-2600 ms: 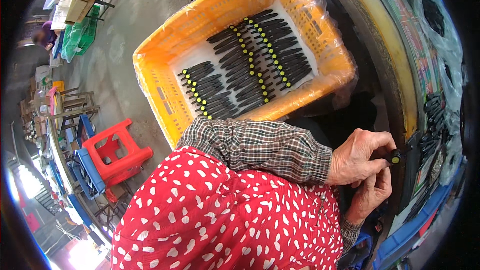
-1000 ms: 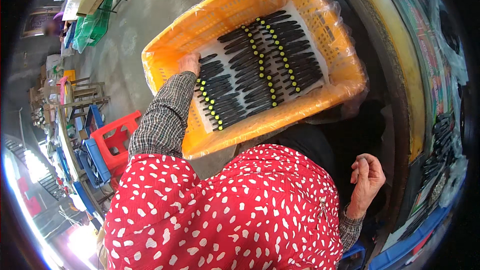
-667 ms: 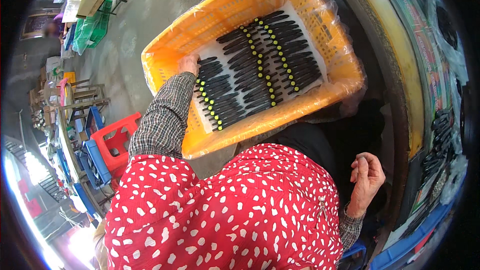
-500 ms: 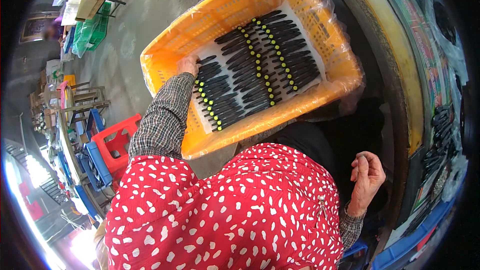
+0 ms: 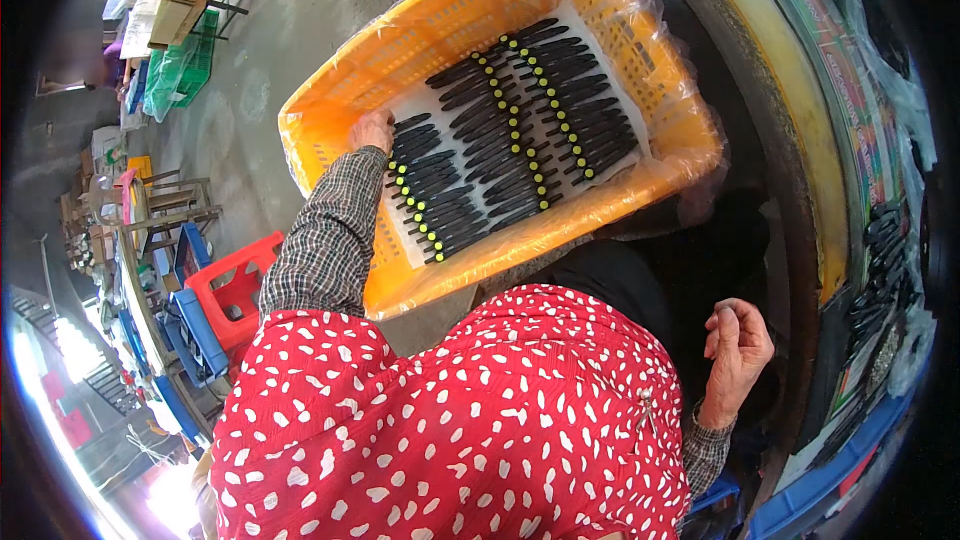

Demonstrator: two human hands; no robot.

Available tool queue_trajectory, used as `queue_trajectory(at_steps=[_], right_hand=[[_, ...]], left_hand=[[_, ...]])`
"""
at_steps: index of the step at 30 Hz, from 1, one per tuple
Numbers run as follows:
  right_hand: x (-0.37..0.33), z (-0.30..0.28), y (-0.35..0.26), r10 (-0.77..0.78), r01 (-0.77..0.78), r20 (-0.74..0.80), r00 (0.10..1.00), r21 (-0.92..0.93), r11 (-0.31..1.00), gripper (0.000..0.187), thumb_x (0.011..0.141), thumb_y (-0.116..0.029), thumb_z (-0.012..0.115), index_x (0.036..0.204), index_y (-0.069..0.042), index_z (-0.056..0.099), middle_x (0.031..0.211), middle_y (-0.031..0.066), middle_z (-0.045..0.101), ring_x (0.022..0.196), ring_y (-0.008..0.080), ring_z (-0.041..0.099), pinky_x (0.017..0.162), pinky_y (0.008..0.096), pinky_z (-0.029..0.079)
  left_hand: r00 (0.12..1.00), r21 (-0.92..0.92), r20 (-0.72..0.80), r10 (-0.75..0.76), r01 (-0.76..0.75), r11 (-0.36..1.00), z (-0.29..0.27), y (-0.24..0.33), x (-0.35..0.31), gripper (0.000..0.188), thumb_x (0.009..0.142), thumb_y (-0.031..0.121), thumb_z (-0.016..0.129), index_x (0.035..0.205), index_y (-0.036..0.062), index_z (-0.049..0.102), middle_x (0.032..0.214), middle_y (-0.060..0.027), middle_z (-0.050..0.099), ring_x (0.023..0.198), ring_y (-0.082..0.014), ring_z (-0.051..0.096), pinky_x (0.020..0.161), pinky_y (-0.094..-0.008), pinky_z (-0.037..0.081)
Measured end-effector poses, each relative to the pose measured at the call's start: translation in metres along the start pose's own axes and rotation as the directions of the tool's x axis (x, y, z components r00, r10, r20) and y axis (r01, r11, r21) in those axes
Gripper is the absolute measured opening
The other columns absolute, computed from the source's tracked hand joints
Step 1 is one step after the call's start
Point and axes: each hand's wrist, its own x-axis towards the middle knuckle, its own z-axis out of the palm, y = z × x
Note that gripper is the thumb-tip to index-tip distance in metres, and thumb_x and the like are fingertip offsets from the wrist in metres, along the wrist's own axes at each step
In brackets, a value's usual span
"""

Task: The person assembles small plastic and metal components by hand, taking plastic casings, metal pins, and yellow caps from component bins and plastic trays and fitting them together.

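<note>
An orange plastic crate (image 5: 530, 240) lined with clear film stands in front of me. It holds rows of slim black pieces with yellow-green tips (image 5: 520, 140) on a white sheet. My left hand (image 5: 372, 130), in a checked sleeve, reaches into the crate's far left end, its fingers curled down onto the black pieces there. Whether it grips one is hidden. My right hand (image 5: 738, 352) hangs apart at the lower right over a dark gap, fingers loosely bent, with nothing in it. A red apron with white spots (image 5: 450, 430) fills the foreground.
A curved bench with a yellow edge (image 5: 795, 120) runs down the right side, with more black pieces (image 5: 885, 270) heaped on it. A red stool (image 5: 235, 285) and blue stools stand at the left on a grey floor. Blue bins (image 5: 820, 480) sit at the lower right.
2.6 s ago both hands were together at the right on a small black piece. My left arm has since swung to the crate and stays there; my right hand has dropped and holds nothing.
</note>
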Motion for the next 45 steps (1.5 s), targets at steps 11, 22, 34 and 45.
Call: queue_trajectory(at_steps=[11, 22, 34, 45], right_hand=[[-0.002, -0.006, -0.006, 0.002, -0.001, -0.033, 0.999, 0.007, 1.000, 0.013, 0.090, -0.010, 0.057, 0.094, 0.001, 0.062, 0.071, 0.0024, 0.058, 0.049, 0.0016, 0.043, 0.042, 0.0155, 0.033], [-0.017, -0.031, -0.040, -0.278, 0.251, -0.087, 0.957, -0.237, 0.939, 0.007, 0.080, -0.002, 0.064, 0.085, 0.003, 0.062, 0.072, 0.0063, 0.059, 0.056, 0.0098, 0.053, 0.051, 0.0228, 0.041], [-0.041, -0.066, -0.046, -0.476, 0.399, -0.177, 0.861, -0.344, 0.850, 0.011, 0.082, -0.008, 0.066, 0.084, 0.002, 0.061, 0.071, 0.0079, 0.059, 0.055, 0.0130, 0.055, 0.049, 0.0246, 0.043], [-0.063, -0.087, -0.052, -0.498, 0.392, -0.245, 0.832, -0.376, 0.840, 0.011, 0.080, -0.007, 0.067, 0.083, 0.001, 0.061, 0.071, 0.0082, 0.059, 0.054, 0.0135, 0.055, 0.048, 0.0248, 0.043]], left_hand=[[0.999, 0.042, -0.004, 0.044, -0.044, 0.998, 0.003, 0.001, -0.002, 0.019, 0.077, 0.011, 0.065, 0.095, 0.0073, 0.066, 0.101, -0.0187, 0.063, 0.099, -0.0337, 0.060, 0.083, -0.0419, 0.048], [0.914, 0.056, -0.229, 0.335, -0.331, 0.942, -0.056, 0.094, -0.036, 0.021, 0.079, 0.020, 0.063, 0.099, 0.0115, 0.064, 0.094, -0.0128, 0.063, 0.085, -0.0337, 0.062, 0.072, -0.0440, 0.050], [0.249, -0.108, -0.687, 0.682, -0.964, 0.243, -0.226, 0.327, -0.148, 0.022, 0.077, -0.003, 0.064, 0.097, 0.0053, 0.065, 0.088, -0.0113, 0.064, 0.072, -0.0256, 0.064, 0.063, -0.0306, 0.051], [0.124, -0.026, -0.542, 0.831, -0.991, 0.131, -0.253, 0.501, -0.170, 0.016, 0.080, 0.022, 0.064, 0.093, 0.0133, 0.067, 0.084, -0.0099, 0.064, 0.074, -0.0284, 0.062, 0.063, -0.0390, 0.049]])
